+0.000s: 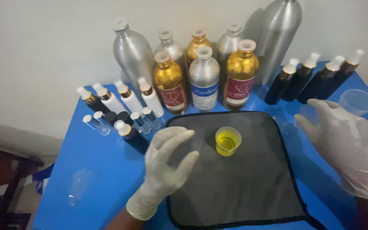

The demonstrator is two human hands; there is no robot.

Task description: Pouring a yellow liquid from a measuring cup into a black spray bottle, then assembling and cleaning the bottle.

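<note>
Gloved hands, left [165,164] and right [346,142], flanking yellow-filled cup [228,141] on dark mat [243,187]

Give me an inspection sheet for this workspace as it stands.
Surface: blue table with a dark mat on it.
Job's things: small cup of yellow liquid upright on the mat.
Clutter: metal bottles at the back, dark spray bottles on the right, white spray bottles on the left, clear cup.
Grips: left hand and right hand, gloved, open, holding nothing, either side of the cup.
Cables: nothing seen.
Surroundings: pale wall.
</note>
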